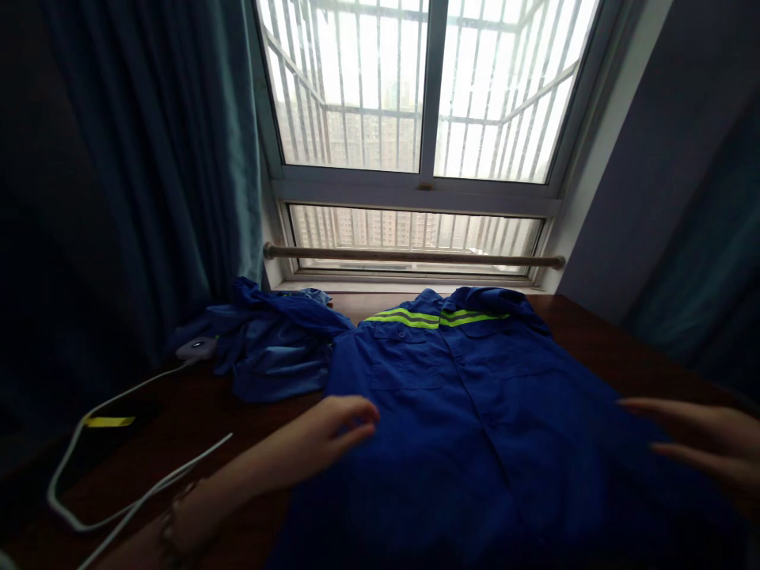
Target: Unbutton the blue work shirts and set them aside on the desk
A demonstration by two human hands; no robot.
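A blue work shirt (475,396) with yellow-green reflective stripes across the chest lies spread flat on the dark wooden table (237,412), collar toward the window. My left hand (332,431) rests on the shirt's left edge with its fingers curled onto the cloth. At the shirt's right side my right hand (706,443) hovers with fingers stretched out, holding nothing.
A second blue garment (273,340) lies crumpled at the back left. A white cable (119,475) with a small adapter (195,347) loops over the table's left side, near a yellow-tagged dark object (110,421). Dark curtains (148,158) flank the barred window (421,87).
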